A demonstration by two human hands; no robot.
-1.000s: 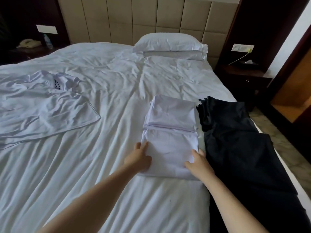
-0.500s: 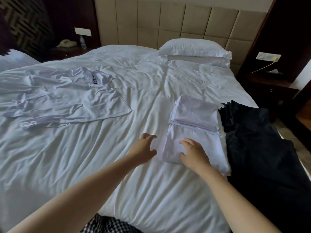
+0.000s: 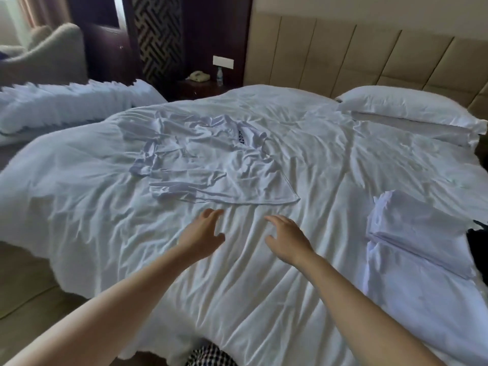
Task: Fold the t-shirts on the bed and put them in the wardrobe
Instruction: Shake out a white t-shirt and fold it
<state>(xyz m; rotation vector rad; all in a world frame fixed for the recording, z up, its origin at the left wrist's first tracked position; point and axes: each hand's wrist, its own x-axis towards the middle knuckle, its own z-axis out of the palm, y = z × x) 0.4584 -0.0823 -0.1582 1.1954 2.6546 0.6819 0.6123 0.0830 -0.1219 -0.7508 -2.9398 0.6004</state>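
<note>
White t-shirt lies just beyond left hand and right hand — both spread open.

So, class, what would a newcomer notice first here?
A crumpled white t-shirt lies unfolded at the middle of the bed. Just short of it hover the left grip and right grip, open and empty. Folded white clothing sits at the right edge.

1. There is one view, from a wide-angle camera worn on the person's head, at the near edge of the bed.
2. It looks forward and down across the bed toward the headboard and far left corner.
3. It sits close. Both forearms enter from the bottom, and the left hand and right hand are mid-frame.
4. The bed's left edge and the floor show.
</note>
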